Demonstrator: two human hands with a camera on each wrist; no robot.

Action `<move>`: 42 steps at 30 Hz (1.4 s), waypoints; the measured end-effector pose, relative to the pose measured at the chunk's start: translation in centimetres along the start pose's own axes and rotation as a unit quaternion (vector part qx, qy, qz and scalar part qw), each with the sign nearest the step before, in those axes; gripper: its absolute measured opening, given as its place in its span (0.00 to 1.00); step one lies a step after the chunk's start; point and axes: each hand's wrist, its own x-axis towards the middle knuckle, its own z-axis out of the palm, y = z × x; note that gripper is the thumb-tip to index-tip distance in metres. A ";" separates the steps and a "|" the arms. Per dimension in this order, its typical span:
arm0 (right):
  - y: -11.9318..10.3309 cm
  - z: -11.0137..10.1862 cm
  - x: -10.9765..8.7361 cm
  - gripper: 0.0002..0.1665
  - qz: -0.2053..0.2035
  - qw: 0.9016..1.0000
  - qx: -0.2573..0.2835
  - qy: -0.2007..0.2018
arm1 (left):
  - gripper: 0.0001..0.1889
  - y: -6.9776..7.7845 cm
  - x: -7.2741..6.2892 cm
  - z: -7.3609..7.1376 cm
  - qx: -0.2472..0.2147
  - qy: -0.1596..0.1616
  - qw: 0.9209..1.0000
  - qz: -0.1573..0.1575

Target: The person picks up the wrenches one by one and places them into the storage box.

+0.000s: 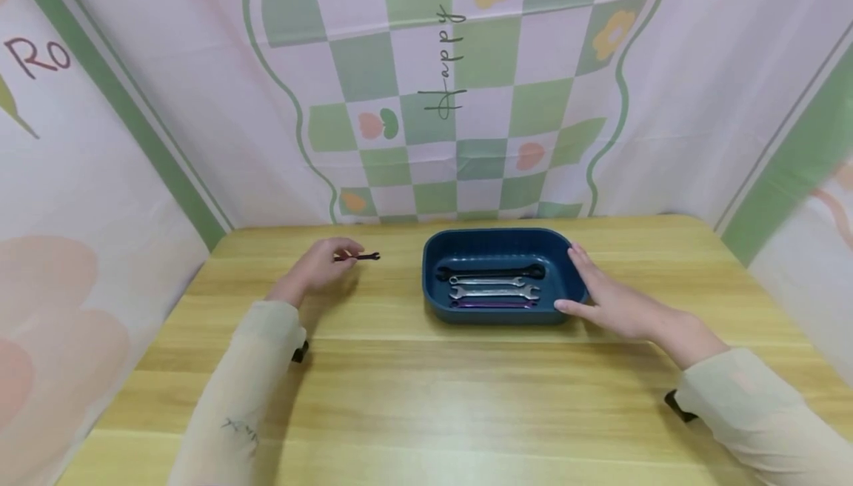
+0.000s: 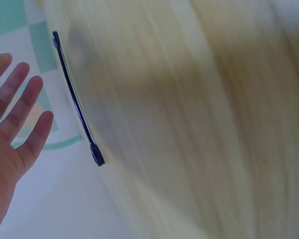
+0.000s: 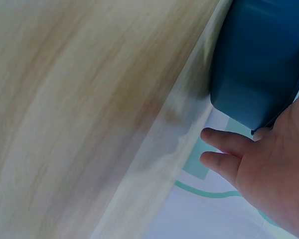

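My left hand [image 1: 320, 267] is at the left of the table, its fingers spread close over a small dark purple wrench [image 1: 367, 255]. In the left wrist view that same wrench [image 2: 75, 102] lies on the wood, apart from the fingertips. On the right, my right hand [image 1: 616, 304] rests against the right end of a dark blue bin [image 1: 493, 316], thumb at the front corner and fingers straight along the side. Inside the bin, lying roughly parallel, are a black wrench [image 1: 489, 273], two silver wrenches [image 1: 495, 293] and a purple wrench [image 1: 493, 304].
The light wood table [image 1: 426, 397] ends at the back against a hanging cloth [image 1: 426, 138] with a green checked print. More cloth hangs at both sides. A dark wrist strap [image 1: 678, 406] shows below the right sleeve.
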 end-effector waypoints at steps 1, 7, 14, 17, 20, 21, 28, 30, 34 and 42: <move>0.0 0.0 0.0 0.61 0.000 1.000 -0.002 0.000 | 0.16 -0.1 0.0 -0.1 0.002 -0.001 1.000 -0.005; -0.1 0.0 0.0 0.62 0.003 1.000 -0.005 0.002 | 0.17 -0.4 0.4 -0.5 0.008 -0.008 0.999 -0.041; -0.1 0.2 -0.4 0.61 0.008 1.000 0.003 0.001 | 0.20 -0.6 1.1 -0.4 0.018 -0.032 0.997 -0.073; -0.1 0.2 -0.5 0.61 0.008 1.000 0.005 0.004 | 0.22 -0.6 1.6 -0.2 0.032 -0.039 0.995 -0.081; -0.1 0.1 -0.6 0.61 0.009 1.000 0.005 0.005 | 0.24 -0.5 2.0 0.0 0.042 -0.042 0.995 -0.082; -0.1 0.1 -0.6 0.61 0.009 1.000 0.004 0.006 | 0.24 -0.5 2.1 0.1 0.046 -0.043 0.995 -0.078; -0.2 0.3 -0.5 0.61 0.006 1.000 -0.001 0.010 | 0.26 -0.5 2.0 0.2 0.067 -0.055 0.992 -0.088; -0.2 0.4 -0.5 0.61 0.006 1.000 -0.001 0.011 | 0.26 -0.6 1.9 0.2 0.075 -0.059 0.991 -0.090; -0.2 0.3 -0.4 0.61 0.004 1.000 0.001 0.011 | 0.28 -0.7 1.7 0.2 0.081 -0.063 0.990 -0.096; -0.4 0.3 -0.5 0.61 0.004 1.000 -0.002 0.013 | 0.24 -0.8 1.8 0.3 0.093 -0.066 0.990 -0.081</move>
